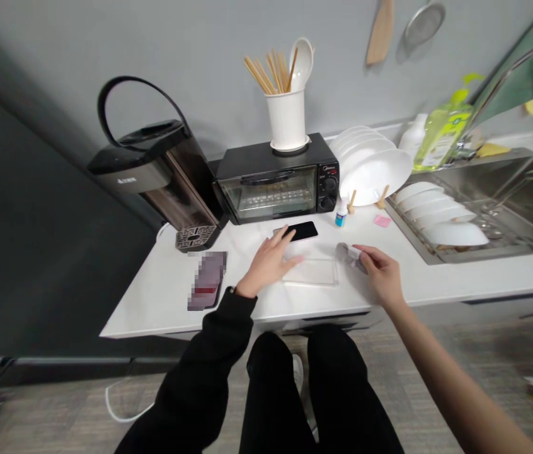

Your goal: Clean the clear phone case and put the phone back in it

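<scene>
1. A clear, flat case (311,274) is laid near the front edge of the worktop (153,302); it is taken here as the clock's centre.
2. At 12 o'clock, just beyond the case, a dark-screened phone (305,231) is laid flat, screen up.
3. At 9 to 10 o'clock, the left hand (269,260) is held palm down, fingers loosely spread, with nothing seen grasped; the phone's left end is overlapped by its fingertips and the case's left end by its thumb, though contact cannot be told.
4. At 3 o'clock, the right hand (382,272) is nearly closed; a small greyish translucent item (343,253) is pinched between thumb and fingers, its details blurred.
5. At 1 o'clock, a small bottle (341,215) with a blue label is stood upright; at 2 o'clock, a pink slip (382,221) is seen.
6. At 11 o'clock, a black toaster oven (273,192) is topped by a white utensil holder (286,120).
</scene>
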`<state>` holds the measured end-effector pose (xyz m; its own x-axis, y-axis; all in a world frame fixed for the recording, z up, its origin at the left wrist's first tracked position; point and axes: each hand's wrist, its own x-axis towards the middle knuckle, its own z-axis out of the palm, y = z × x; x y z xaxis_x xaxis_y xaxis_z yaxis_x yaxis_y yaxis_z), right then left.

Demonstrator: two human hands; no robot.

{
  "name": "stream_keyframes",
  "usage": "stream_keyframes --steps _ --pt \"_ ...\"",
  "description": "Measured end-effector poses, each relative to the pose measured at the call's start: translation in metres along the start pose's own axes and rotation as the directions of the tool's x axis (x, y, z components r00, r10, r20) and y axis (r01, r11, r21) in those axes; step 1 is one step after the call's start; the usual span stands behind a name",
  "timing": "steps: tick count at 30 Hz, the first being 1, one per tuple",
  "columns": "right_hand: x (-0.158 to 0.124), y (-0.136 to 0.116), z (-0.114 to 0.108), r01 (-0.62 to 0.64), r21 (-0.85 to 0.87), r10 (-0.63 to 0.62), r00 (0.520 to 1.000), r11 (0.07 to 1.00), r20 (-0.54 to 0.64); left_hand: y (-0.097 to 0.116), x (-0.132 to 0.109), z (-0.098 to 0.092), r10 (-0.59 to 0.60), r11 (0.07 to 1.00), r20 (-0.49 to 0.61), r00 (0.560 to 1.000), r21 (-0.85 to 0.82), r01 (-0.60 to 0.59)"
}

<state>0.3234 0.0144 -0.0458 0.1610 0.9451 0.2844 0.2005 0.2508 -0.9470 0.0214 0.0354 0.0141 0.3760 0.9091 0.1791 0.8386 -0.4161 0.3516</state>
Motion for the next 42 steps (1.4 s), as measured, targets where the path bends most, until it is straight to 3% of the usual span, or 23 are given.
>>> stream_keyframes --steps 3,8,15,19,23,27,31,35,37,38,41,42 --pt "0.001 0.001 0.002 -0.013 -0.010 0.013 0.998 1.000 0.059 -0.028 0.041 0.011 -0.109 0.994 -0.029 0.994 0.012 0.109" --pt "0.003 -0.002 0.003 -0.018 -0.027 0.020 0.996 0.999 0.090 -0.054 0.067 0.037 -0.025 0.997 -0.057 0.998 -0.078 0.021" --pt "0.003 0.000 0.004 0.028 -0.081 -0.021 0.996 0.996 0.081 -0.044 0.048 0.025 -0.006 0.965 -0.202 0.979 -0.257 -0.047" --pt "-0.001 -0.005 0.002 0.085 -0.136 -0.076 0.994 0.987 0.074 -0.034 0.022 0.018 -0.108 0.908 -0.275 0.955 -0.418 -0.017" --pt "-0.011 -0.017 0.015 0.205 -0.199 -0.177 0.973 0.958 0.150 -0.025 0.002 0.021 -0.209 0.811 -0.239 0.948 -0.584 0.032" --pt "-0.027 -0.026 0.039 0.384 -0.220 -0.274 0.872 0.897 0.405 -0.015 0.001 0.028 -0.217 0.718 -0.164 0.962 -0.695 0.044" --pt "-0.041 -0.030 0.055 0.495 -0.290 -0.284 0.789 0.819 0.544 -0.007 0.003 0.033 -0.212 0.663 -0.134 0.968 -0.747 0.041" --pt "-0.044 -0.041 0.071 0.682 -0.302 -0.306 0.619 0.666 0.723 0.001 -0.002 0.035 -0.171 0.672 -0.135 0.976 -0.740 0.016" --pt "-0.041 -0.045 0.076 0.717 -0.290 -0.302 0.575 0.634 0.760 0.006 -0.004 0.035 -0.150 0.694 -0.146 0.978 -0.720 -0.001" --pt "-0.040 -0.046 0.076 0.709 -0.325 -0.291 0.599 0.626 0.746 0.009 -0.005 0.035 -0.144 0.704 -0.152 0.978 -0.710 -0.006" --pt "-0.034 -0.042 0.070 0.607 -0.476 -0.260 0.750 0.636 0.609 0.014 -0.007 0.037 -0.148 0.720 -0.165 0.975 -0.694 -0.008" --pt "-0.032 -0.039 0.067 0.594 -0.459 -0.264 0.757 0.661 0.598 0.015 -0.007 0.038 -0.156 0.719 -0.168 0.973 -0.695 -0.004"
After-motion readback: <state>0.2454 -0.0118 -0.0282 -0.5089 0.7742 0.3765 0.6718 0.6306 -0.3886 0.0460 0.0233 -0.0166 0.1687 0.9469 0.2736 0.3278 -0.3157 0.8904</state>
